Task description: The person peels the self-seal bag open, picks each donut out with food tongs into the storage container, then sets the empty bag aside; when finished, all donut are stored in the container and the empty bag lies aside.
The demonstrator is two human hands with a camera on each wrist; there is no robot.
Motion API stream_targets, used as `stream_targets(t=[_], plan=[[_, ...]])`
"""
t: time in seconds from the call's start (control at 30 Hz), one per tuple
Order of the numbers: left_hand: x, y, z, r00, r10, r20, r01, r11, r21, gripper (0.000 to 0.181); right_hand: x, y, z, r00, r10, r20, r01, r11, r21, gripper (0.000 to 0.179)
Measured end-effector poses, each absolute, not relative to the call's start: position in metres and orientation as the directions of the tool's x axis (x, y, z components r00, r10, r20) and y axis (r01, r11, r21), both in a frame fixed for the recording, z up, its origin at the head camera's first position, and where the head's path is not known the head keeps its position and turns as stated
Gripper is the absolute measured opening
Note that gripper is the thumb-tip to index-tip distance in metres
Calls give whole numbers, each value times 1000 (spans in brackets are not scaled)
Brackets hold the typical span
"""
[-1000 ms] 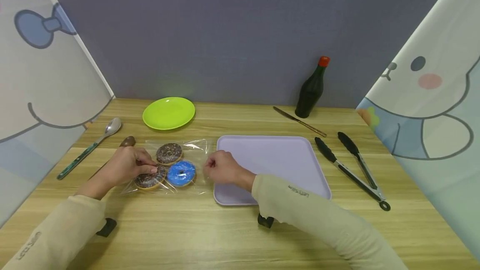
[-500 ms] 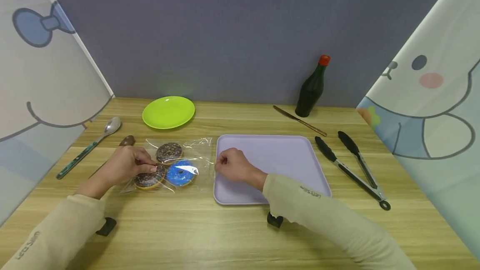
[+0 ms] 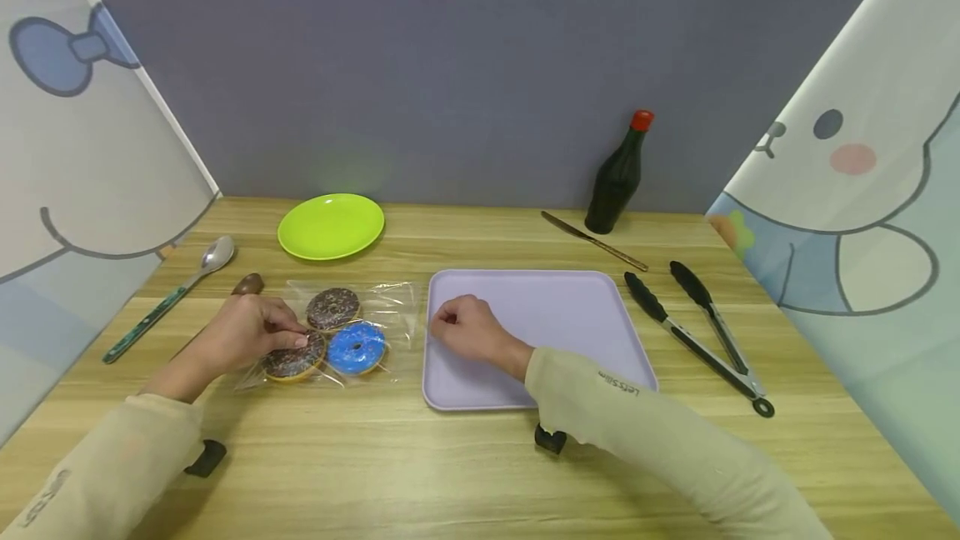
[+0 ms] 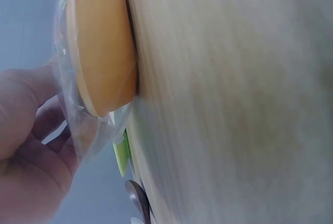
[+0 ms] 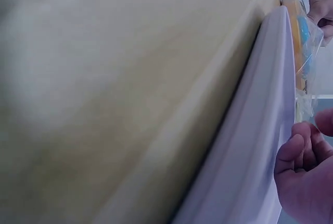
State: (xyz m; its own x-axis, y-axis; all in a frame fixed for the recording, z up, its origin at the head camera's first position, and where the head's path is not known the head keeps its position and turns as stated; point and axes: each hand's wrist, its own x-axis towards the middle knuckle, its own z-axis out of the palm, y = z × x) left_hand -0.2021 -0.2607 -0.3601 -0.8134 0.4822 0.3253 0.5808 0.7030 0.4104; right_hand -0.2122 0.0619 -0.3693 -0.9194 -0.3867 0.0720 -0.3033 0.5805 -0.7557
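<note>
A clear plastic bag (image 3: 402,307) lies left of the tray, with two chocolate donuts with sprinkles and a blue donut (image 3: 357,347) inside. My left hand (image 3: 251,330) pinches the bag at its left side, over the nearer chocolate donut (image 3: 294,359). In the left wrist view, the film reaches the fingers beside a donut's tan side (image 4: 104,47). My right hand (image 3: 474,330) is held with curled fingers at the left edge of the lilac tray (image 3: 555,323), just right of the bag's edge. No object shows clearly between its fingers.
Left of the bag lie a green-handled spoon (image 3: 168,300) and a brown spoon (image 3: 248,283), partly hidden by the left hand. A lime plate (image 3: 331,227) sits at the back. Behind the tray are a knife (image 3: 592,240) and dark bottle (image 3: 618,177); tongs (image 3: 705,340) lie right.
My right hand has moved a little right, away from the bag's edge and over the tray's left rim. The left hand keeps its hold, and the donuts stay where they were.
</note>
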Motion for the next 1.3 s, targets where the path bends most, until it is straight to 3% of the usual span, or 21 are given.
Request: stream_targets(t=[0.23,0.5,1.3], plan=[[-201,-261,-361,-799,487,353,600,686,411,13,-221,42,-367,-899,-410,151,-374,543,-752,15],[-202,-261,-362,-799,487,352,599,684,416,12,-228,23,-364,-913,-391,120,-353,608,-711,19],[-202,-260,-358,-807,495,322,590,692,416,11,-233,38,-368,-924,-316,216,-369,584,-723,19]])
